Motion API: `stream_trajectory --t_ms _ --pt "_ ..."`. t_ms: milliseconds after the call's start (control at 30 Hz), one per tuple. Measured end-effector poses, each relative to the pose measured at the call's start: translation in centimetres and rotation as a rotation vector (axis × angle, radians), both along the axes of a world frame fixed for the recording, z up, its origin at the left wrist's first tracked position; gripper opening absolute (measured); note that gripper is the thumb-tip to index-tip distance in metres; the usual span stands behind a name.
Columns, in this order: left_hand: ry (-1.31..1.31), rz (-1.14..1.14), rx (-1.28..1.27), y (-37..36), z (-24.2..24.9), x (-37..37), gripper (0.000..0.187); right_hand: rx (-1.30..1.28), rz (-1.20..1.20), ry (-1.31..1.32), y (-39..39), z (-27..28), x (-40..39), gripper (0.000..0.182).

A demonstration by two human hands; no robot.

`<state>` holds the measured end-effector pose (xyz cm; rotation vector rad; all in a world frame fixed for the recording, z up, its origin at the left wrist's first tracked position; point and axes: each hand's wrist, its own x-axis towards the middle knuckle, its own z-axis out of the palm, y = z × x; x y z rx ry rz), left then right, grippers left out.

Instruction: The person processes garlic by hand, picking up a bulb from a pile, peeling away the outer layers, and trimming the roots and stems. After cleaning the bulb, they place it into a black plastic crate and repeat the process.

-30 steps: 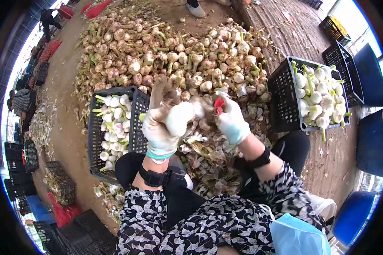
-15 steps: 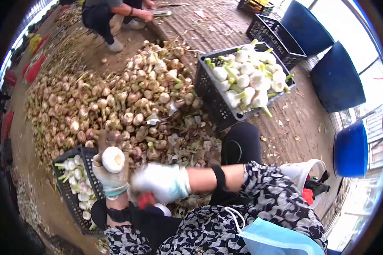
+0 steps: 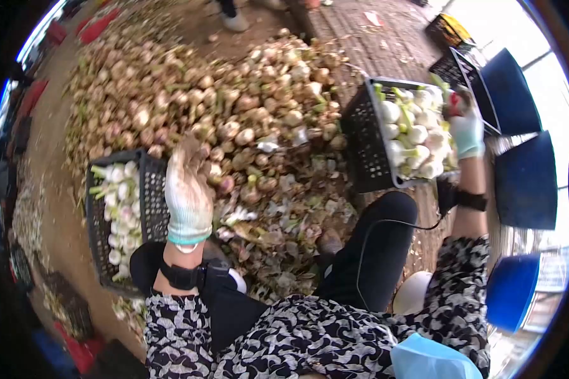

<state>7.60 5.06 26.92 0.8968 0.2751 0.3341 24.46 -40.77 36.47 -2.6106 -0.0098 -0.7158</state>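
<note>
My left hand (image 3: 188, 189), in a soiled white glove with a teal cuff, is over the near edge of the pile of untrimmed garlic (image 3: 227, 114). Its fingers are stretched forward, and I see no bulb in it. At the far right, my right hand (image 3: 466, 129) is at the right side of a black crate (image 3: 368, 142) heaped with cleaned white garlic (image 3: 417, 134). This hand is closed on a small red-handled tool (image 3: 454, 103), whose working end I cannot make out. Blur hides whether it also touches a bulb.
A second black crate (image 3: 153, 196) of smaller white garlic stands left of my left hand. Loose skins (image 3: 284, 234) cover the ground before my knees. Blue tubs (image 3: 526, 180) line the right side. Another person's foot (image 3: 236, 23) shows at the top.
The white garlic bulb has left my left hand, which has moved forward to the pile. My right hand has swung from beside the left across to the right-hand crate. The view has shifted.
</note>
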Motion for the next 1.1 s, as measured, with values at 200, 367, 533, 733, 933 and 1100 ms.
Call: stream_trajectory --t_ms 200,367,533,733,933,1100 --pt "0.067 0.227 0.102 0.8 2.5 -0.1 0.037 -0.037 0.258 0.09 16.9 -0.6 -1.2 0.036" --pt "0.178 0.293 -0.028 2.9 1.5 -0.4 0.028 -0.471 0.777 0.685 32.0 -17.3 -4.2 0.02" --pt "0.215 0.29 0.02 3.6 1.5 -1.3 0.028 -0.396 0.858 0.704 34.7 -28.9 -9.0 0.016" --pt "0.389 0.11 0.59 4.0 2.0 -2.2 0.058 0.474 0.802 0.825 31.6 -17.9 -4.9 0.023" --pt "0.112 -0.427 -0.266 1.7 3.0 -2.5 0.049 0.991 1.148 0.743 30.1 -5.5 -8.1 0.046" --pt "-0.018 -0.039 0.605 1.0 3.1 -2.7 0.083 1.502 0.71 0.921 31.6 -8.4 -11.3 0.032"
